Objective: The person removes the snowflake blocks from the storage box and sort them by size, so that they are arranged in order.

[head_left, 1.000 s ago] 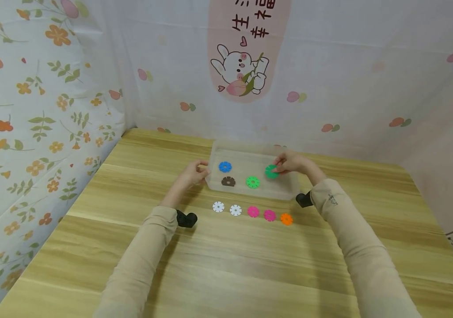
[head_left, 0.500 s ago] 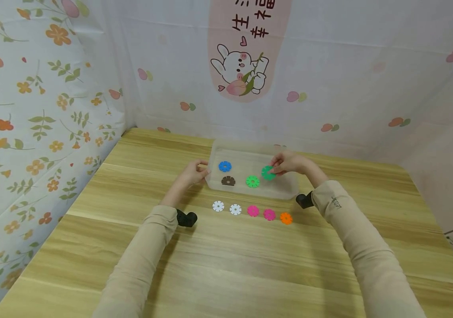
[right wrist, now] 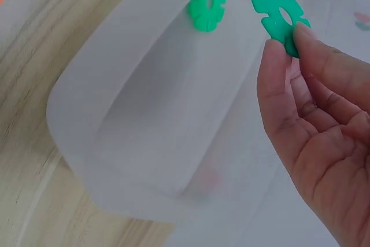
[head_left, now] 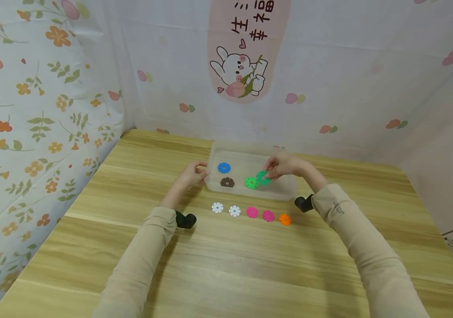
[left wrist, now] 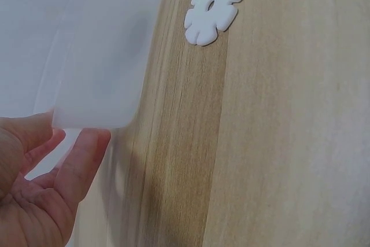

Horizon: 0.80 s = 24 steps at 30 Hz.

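- The right hand (head_left: 283, 164) pinches a dark green snowflake disc (right wrist: 272, 4) between thumb and fingers, above the translucent plastic box (head_left: 250, 192).
- Over the last second the dark green snowflake disc has moved left and toward the near wall, closing on the bright green snowflake disc (head_left: 251, 183) inside the box.
- The left hand (head_left: 193, 173) has stayed at the box's left end.
- The blue snowflake disc (head_left: 224, 168) and brown snowflake disc (head_left: 227, 182) lie in the box as before; on the table (head_left: 210, 265) the row of two white discs (head_left: 217, 207), two pink discs (head_left: 252, 212) and an orange disc (head_left: 285, 220) is unchanged.
- From the head, the two green discs seem to meet; the right wrist view shows a gap between them, the held one raised.
- The left wrist view alone shows close up the thumb and fingertips touching the box's end; whether they grip it, I cannot tell.
- Only the head view shows the brown and pink discs; the right wrist view catches just a sliver of blue.
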Tool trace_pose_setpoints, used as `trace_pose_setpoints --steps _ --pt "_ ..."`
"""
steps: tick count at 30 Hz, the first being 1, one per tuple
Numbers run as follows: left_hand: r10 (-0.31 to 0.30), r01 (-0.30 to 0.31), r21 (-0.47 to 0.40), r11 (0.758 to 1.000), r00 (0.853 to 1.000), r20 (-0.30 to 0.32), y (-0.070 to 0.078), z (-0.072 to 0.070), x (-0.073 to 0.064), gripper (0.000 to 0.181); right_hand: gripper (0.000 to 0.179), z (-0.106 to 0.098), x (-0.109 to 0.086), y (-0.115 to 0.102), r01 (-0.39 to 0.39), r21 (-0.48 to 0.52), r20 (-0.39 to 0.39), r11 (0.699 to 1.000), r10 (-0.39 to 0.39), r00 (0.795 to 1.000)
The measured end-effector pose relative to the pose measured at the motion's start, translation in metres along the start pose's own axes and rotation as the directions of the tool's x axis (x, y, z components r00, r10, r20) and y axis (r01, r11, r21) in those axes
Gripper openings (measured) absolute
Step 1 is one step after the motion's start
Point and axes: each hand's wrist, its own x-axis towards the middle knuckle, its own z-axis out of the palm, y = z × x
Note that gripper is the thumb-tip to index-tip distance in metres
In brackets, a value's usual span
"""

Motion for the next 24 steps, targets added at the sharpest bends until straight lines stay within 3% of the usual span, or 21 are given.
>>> trace_pose_setpoints --steps 11,24 --pt "-0.007 0.007 -0.014 1.000 1.000 -0.001 0.000 0.001 0.002 0.041 0.022 0.017 -0.003 -0.012 0.086 -0.059 0.041 0.995 -0.084 0.996" --pt "-0.012 0.012 0.005 1.000 1.000 0.005 0.000 0.000 0.001 0.042 0.020 0.053 0.002 -0.028 0.126 -0.010 0.099 0.992 -0.124 0.987"
